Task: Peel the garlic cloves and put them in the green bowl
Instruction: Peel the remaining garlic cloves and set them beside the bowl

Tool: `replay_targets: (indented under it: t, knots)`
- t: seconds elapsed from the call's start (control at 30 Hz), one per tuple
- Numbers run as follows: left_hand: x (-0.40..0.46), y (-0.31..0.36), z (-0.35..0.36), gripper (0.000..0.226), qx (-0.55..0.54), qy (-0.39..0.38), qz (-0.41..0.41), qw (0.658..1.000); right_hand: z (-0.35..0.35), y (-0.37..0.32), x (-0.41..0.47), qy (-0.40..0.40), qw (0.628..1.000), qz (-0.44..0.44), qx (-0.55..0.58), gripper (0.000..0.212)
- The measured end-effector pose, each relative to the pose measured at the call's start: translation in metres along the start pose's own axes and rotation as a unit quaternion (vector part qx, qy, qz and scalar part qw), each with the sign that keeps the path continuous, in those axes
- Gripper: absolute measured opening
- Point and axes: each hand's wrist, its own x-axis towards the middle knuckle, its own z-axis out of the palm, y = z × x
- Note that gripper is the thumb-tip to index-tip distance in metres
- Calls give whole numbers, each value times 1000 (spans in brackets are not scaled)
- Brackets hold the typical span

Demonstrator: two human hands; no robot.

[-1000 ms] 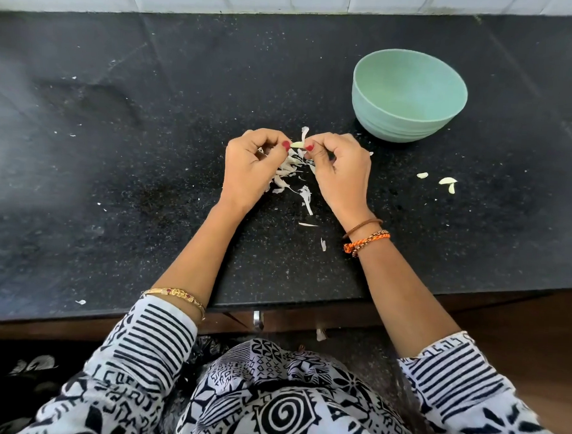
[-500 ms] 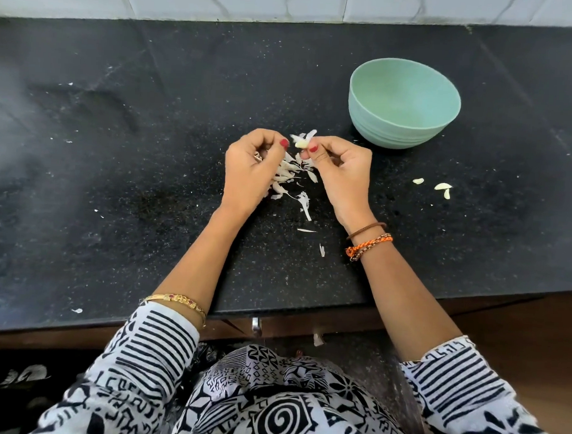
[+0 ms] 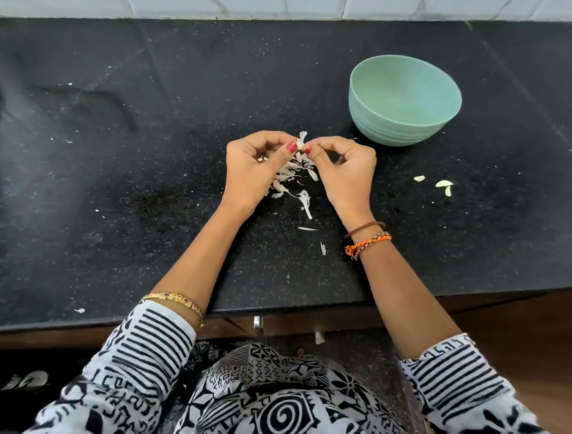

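Both hands have lifted a little off the counter (image 3: 148,178) since half a second ago, and a strip of skin (image 3: 302,137) now stands up from the clove (image 3: 301,146) between the thumbs. Left hand (image 3: 252,169) pinches the clove with curled fingers; below it lies the peel pile (image 3: 293,177). Right hand (image 3: 344,173) pinches the same clove from the other side, tearing at the skin. I judge the peeling to be under way, not done. Further right sits the bowl (image 3: 404,100), well apart from the clove, with nothing visible inside. Three pale pieces (image 3: 441,184) lie on the counter near it.
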Motion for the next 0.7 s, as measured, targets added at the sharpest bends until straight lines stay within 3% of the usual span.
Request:
replay_targets:
  t: [0.43, 0.7]
  knots:
    - [0, 5, -3, 23, -38, -44, -82, 995, 2, 2, -2, -30, 999, 32, -3, 13]
    - [1, 1, -3, 18, -52, 64, -52, 995, 3, -3, -4, -61, 997, 21, -41, 14]
